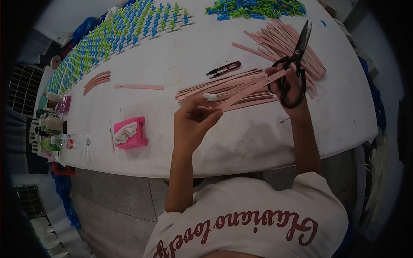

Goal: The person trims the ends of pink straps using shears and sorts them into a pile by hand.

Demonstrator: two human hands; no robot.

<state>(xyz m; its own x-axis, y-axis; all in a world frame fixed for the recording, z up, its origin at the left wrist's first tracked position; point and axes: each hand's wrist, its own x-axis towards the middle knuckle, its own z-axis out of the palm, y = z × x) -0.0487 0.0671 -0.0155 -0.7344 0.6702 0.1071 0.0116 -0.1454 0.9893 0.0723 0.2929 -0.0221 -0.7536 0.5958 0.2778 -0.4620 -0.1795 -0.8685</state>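
Observation:
My left hand (pixel 192 120) pinches one end of a flat pink strip (pixel 251 90), which slants up to the right between my hands. A white wrap (pixel 210 97) sits on a fingertip of that hand. My right hand (pixel 292 88) is closed around the black handles of a pair of scissors (pixel 298 52), with the blades pointing up and slightly parted. The strip's other end lies at my right fingers. Below the strip, a bundle of similar pink strips (pixel 232 84) rests on the white table, partly hidden by my left hand.
A looser pile of pink strips (pixel 292 41) spreads at the right. Thread snips (pixel 223 69) lie behind the bundle. A pink tissue box (pixel 137 139) stands left, near bottles (pixel 75 141). Rows of blue and green clips (pixel 124 32) and a clip heap (pixel 256 7) occupy the back.

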